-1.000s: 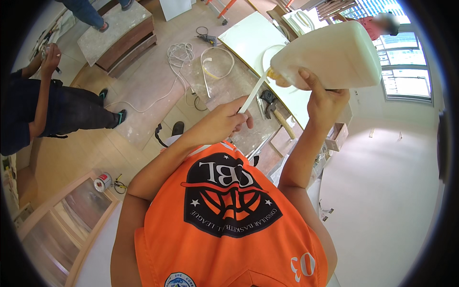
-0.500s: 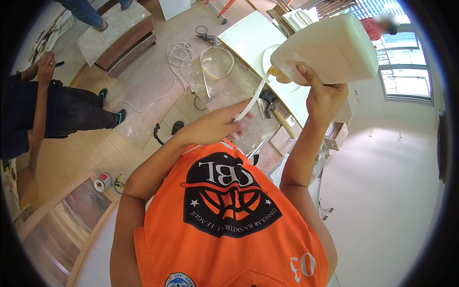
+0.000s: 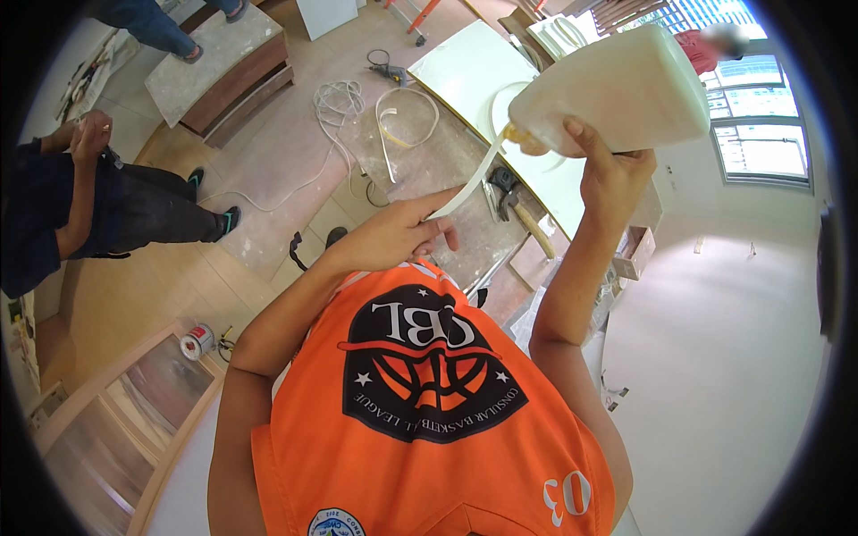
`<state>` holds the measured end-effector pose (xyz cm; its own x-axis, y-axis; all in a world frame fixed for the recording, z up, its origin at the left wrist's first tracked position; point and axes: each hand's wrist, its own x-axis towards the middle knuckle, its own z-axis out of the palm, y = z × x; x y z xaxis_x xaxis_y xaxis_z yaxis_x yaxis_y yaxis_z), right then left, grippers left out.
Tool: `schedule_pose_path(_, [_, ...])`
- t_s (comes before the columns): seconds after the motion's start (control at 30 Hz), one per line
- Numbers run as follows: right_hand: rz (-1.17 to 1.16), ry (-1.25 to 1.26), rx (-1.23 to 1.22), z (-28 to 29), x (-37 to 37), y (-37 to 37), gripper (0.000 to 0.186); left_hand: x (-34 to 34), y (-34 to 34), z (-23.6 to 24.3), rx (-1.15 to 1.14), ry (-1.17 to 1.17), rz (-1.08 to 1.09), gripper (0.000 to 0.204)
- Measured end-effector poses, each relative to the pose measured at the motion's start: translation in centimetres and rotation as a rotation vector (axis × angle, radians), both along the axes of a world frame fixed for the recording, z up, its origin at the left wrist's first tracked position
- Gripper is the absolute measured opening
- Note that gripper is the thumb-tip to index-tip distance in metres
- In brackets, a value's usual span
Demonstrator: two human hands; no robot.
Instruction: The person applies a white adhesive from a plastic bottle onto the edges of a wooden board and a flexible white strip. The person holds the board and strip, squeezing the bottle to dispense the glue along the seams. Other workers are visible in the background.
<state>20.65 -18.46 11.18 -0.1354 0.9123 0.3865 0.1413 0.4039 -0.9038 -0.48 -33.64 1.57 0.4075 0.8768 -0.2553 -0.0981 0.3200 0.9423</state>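
Note:
My right hand (image 3: 614,170) grips a large whitish plastic jug (image 3: 617,94), raised and lying on its side. Yellowish-stained, the jug's mouth end (image 3: 521,138) points left and down, touching or nearly touching the upper end of a narrow white strip (image 3: 478,182). My left hand (image 3: 393,234) is closed round the strip's lower part in front of my chest; the fingers partly hide it. Beyond the strip, a hammer (image 3: 529,225) with a wooden handle and a dark power tool (image 3: 503,179) lie on the work surface.
A white panel (image 3: 478,67) lies on the worktable, with a coiled strip (image 3: 407,116) left of it. A drill (image 3: 386,69) and tangled white cord (image 3: 338,100) are on the floor. One person (image 3: 134,201) stands left; another's feet rest on a low platform (image 3: 214,67). A can (image 3: 197,341) stands lower left.
My left hand has slid slightly down and left along the strip, its fingers shifting. The jug has moved slightly right, still held on its side.

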Motion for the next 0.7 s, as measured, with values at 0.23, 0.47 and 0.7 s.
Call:
schedule_pose_path(0.23, [-0.014,0.031,-0.042,0.4,-0.5,-0.2,0.051,0.0,0.0,0.2,-0.047,-0.03,0.023,0.055])
schedule_pose_path(0.47, [0.085,0.024,-0.008,0.0,-0.1,0.1,0.052,0.1,0.2,-0.2,-0.003,-0.019,0.023,0.054])
schedule_pose_path(0.7, [0.051,-0.041,-0.049,0.2,0.0,0.6,0.044,0.1,0.4,-0.8,-0.047,-0.017,0.057,0.047])
